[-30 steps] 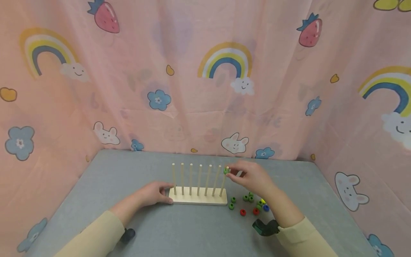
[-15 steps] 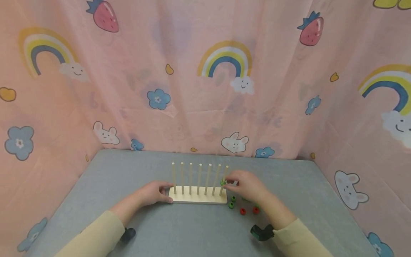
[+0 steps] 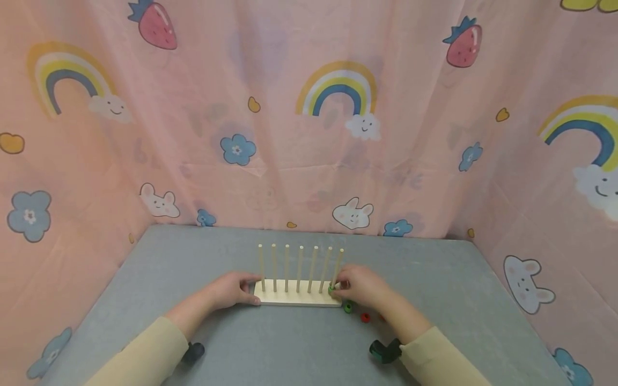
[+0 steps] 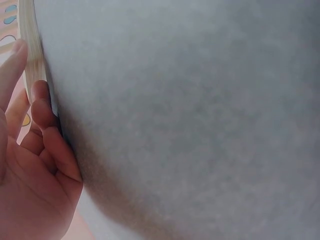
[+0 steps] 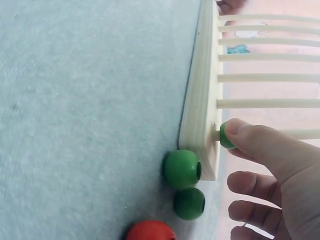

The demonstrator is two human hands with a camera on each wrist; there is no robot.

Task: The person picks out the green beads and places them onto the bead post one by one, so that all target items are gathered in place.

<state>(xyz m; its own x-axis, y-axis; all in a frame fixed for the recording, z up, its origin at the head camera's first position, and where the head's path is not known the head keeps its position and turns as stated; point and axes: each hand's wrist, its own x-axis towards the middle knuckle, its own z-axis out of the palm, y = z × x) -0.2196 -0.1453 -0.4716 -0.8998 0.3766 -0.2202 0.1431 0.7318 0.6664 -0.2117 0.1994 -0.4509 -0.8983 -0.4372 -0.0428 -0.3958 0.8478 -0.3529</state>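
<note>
A pale wooden peg board [image 3: 296,300] with a row of several upright pegs stands mid-table. My left hand [image 3: 233,290] grips its left end, thumb in front and fingers behind; in the left wrist view the hand [image 4: 42,165] lies along the wood. With thumb and forefinger my right hand [image 3: 362,285] pinches a green bead [image 5: 227,134], which is threaded on the rightmost peg close above the base. Its other fingers are loosely curled. Beside the board's right end lie a green bead [image 5: 182,169], a darker green bead [image 5: 189,204] and a red bead [image 5: 151,232].
The grey table [image 3: 270,348] runs back to a pink patterned curtain [image 3: 299,182]. Dark wrist-worn devices show under both forearms, the right device [image 3: 384,351] near the front. My right hand and forearm hide part of the table to the board's right.
My right hand has brought the green bead down the rightmost peg, from its top to near the base. More loose beads are now hidden behind that arm. The left hand stays put.
</note>
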